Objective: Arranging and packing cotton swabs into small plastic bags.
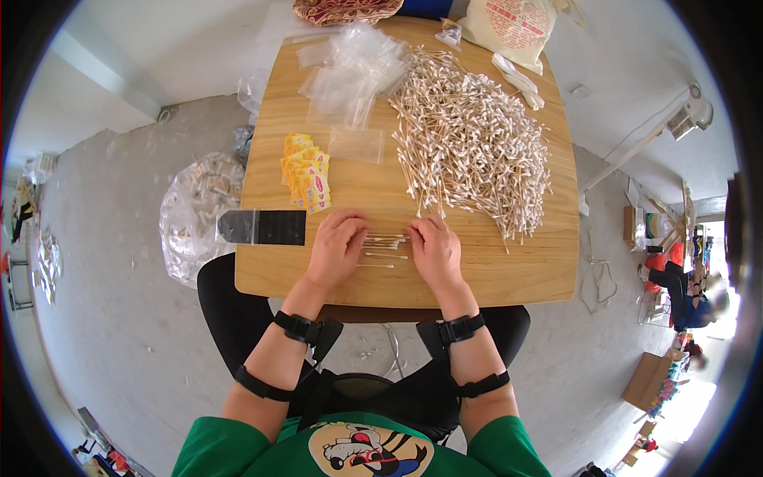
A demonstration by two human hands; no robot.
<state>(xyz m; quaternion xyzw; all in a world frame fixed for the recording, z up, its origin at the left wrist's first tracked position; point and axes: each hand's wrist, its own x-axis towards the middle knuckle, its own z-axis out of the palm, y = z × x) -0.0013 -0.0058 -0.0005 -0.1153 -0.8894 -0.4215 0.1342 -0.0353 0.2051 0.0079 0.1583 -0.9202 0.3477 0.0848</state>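
Note:
Several cotton swabs (387, 242) lie side by side across the wooden table (509, 274), between my two hands near the front edge. My left hand (339, 242) has its curled fingers at the left ends of these swabs. At their right ends sits my right hand (434, 246), fingers bent and pressed together. A couple of swabs lie a little apart on the near side. Just beyond my right hand spreads a large heap of loose cotton swabs (477, 143). Fingertips are partly hidden, but both hands seem closed on the swab ends.
Yellow printed cards (306, 175) lie fanned at the left, beyond a black-and-clear flat piece (266, 227). Clear zip bags (350, 79) pile at the back. A cloth sack (513, 28) stands at the far right corner. A large plastic bag (203, 211) rests on the floor at left.

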